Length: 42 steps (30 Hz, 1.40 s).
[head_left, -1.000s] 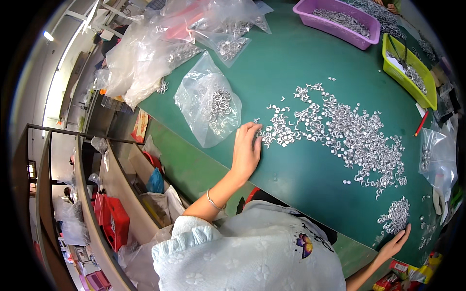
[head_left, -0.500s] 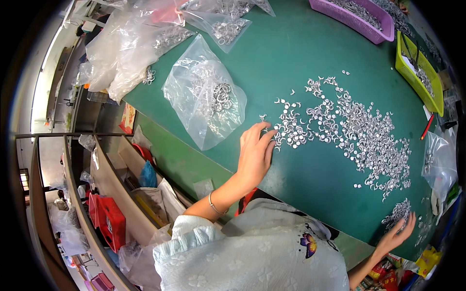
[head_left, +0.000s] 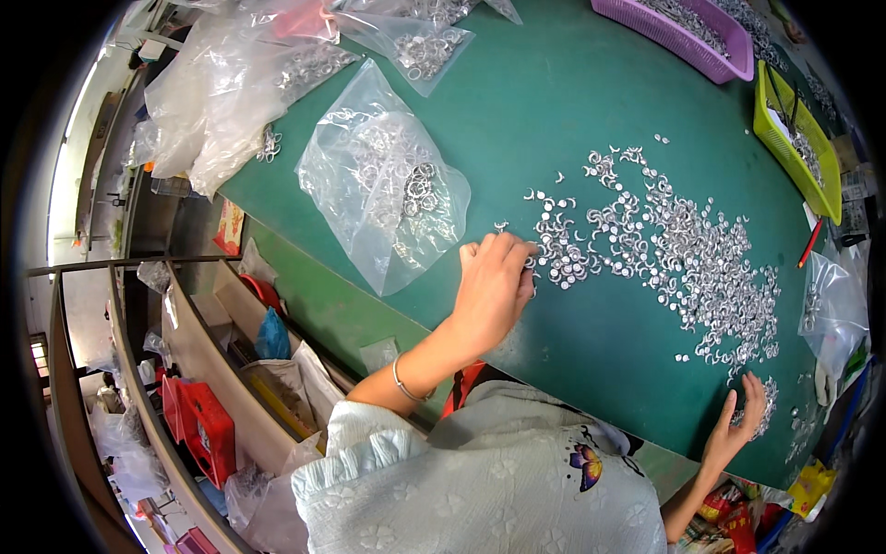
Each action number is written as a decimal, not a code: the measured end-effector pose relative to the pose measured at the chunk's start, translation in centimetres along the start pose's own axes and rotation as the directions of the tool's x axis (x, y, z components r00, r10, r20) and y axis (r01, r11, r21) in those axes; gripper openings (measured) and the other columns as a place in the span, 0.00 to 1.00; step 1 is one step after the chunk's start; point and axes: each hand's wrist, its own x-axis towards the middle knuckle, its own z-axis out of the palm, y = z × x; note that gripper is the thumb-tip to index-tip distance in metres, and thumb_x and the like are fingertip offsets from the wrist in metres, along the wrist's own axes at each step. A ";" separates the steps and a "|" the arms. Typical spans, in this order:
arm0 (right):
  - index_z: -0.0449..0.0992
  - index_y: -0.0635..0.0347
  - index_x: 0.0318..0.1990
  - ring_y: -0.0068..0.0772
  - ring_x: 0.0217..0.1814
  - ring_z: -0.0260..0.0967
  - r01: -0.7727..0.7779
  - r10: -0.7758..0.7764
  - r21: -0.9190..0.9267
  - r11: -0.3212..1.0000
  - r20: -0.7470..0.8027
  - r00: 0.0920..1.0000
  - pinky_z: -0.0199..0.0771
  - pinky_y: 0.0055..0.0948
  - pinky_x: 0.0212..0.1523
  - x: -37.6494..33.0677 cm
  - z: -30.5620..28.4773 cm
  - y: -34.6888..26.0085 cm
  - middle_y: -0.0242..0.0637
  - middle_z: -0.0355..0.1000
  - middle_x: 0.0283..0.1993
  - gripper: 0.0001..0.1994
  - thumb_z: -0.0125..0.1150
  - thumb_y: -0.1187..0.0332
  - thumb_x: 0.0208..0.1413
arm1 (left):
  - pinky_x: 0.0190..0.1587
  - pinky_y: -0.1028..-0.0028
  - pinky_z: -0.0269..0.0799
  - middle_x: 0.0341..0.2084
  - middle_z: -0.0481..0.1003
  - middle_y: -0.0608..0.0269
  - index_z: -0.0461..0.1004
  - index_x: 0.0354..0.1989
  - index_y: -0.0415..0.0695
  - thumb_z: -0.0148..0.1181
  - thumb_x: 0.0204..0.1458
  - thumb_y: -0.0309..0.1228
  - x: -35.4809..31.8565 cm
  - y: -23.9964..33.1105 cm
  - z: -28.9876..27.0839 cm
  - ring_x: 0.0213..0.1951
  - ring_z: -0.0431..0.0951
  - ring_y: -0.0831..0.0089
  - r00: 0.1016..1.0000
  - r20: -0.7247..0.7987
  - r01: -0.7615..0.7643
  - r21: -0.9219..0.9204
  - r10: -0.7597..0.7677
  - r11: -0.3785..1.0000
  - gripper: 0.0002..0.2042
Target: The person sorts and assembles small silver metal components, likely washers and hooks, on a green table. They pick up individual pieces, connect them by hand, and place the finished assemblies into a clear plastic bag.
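A wide pile of small silver crescent-shaped metal pieces [head_left: 711,268] is spread across the green tabletop. At its left edge my left hand [head_left: 496,288] is closed, fingers bent together and tips down among the outermost pieces. What those fingertips hold, if anything, is hidden. Over at the right, my right hand [head_left: 736,427] is open, thumb apart from the stretched fingers. It lies against a smaller heap of silver pieces [head_left: 765,417] and covers part of it. A clear plastic bag [head_left: 383,185] with metal rings inside lies left of my left hand.
More plastic bags of metal parts [head_left: 231,83] fill the far left. Purple [head_left: 688,42] and yellow-green baskets [head_left: 784,148] stand at the far right, a red pen [head_left: 811,244] nearby. Wooden shelving [head_left: 208,342] with a red plastic case [head_left: 208,429] is left of the table.
My right hand has moved up and left, onto the small heap, and is now more upright. My left hand has shifted slightly right, its fingers drawn closer together.
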 end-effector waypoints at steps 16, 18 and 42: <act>0.71 0.66 0.52 0.47 0.64 0.60 -0.061 0.063 0.060 0.996 -0.045 0.997 0.53 0.38 0.66 1.5 1.6 -0.9 0.46 0.66 0.60 0.15 0.55 0.75 0.57 | 0.39 0.72 0.68 0.27 0.78 0.58 0.80 0.34 0.41 0.65 0.43 0.18 0.8 0.3 -0.8 0.31 0.77 0.64 0.991 -0.137 -0.019 -0.088 0.007 0.996 0.09; 0.69 0.65 0.55 0.49 0.69 0.55 -0.036 0.037 0.014 0.999 -0.068 0.997 0.50 0.41 0.68 2.3 2.3 -0.6 0.47 0.62 0.64 0.18 0.57 0.72 0.57 | 0.37 0.72 0.68 0.26 0.78 0.57 0.80 0.34 0.40 0.66 0.43 0.18 0.8 0.5 -0.8 0.30 0.77 0.64 0.993 -0.118 0.000 -0.077 -0.010 0.997 0.09; 0.71 0.60 0.54 0.48 0.73 0.47 0.426 -0.580 0.435 0.793 0.329 0.745 0.49 0.51 0.69 4.0 5.2 -10.6 0.44 0.54 0.70 0.21 0.62 0.63 0.53 | 0.37 0.79 0.75 0.37 0.74 0.57 0.76 0.38 0.34 0.55 0.50 0.10 1.7 4.1 2.2 0.34 0.80 0.73 0.995 0.041 0.102 -0.515 -0.094 0.851 0.09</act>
